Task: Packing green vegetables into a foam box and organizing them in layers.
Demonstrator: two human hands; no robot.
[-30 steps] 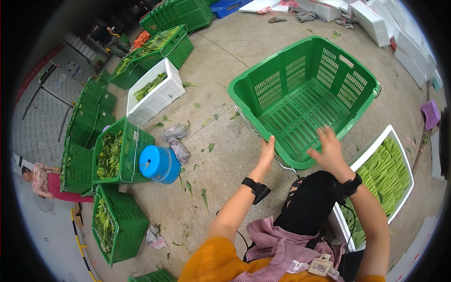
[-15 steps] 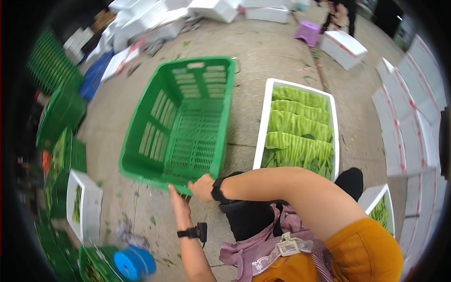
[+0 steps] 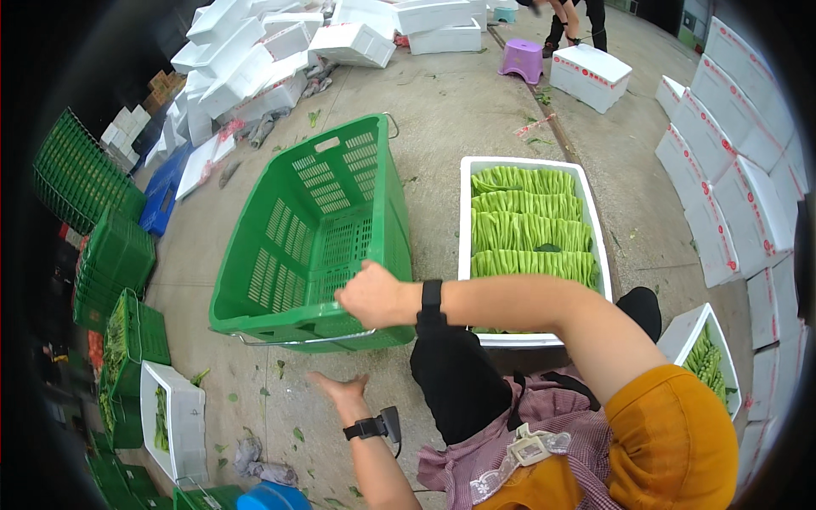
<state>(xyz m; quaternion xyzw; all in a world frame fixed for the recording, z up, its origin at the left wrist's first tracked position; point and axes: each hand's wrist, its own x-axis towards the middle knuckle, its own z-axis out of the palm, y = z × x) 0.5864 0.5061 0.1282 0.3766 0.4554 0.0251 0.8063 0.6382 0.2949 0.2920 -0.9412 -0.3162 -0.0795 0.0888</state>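
A green plastic crate with slotted walls stands tilted on the concrete in front of me, nothing inside it. My right hand is closed around its near right rim. Below the crate's near side, my left hand is off it, with fingers spread and nothing in them. A thin metal handle hangs along the near wall. To the right of the crate, a white foam box holds rows of long green stalks; my right forearm crosses over its near part.
White foam boxes are stacked at the right and heaped at the far left. A purple stool and a person are at the back. Stacked green crates line the left. A foam box of greens sits lower left.
My left hand has come off the crate's near rim and moved down. The crate has tipped toward its right side, and my right hand, still on the rim, is higher.
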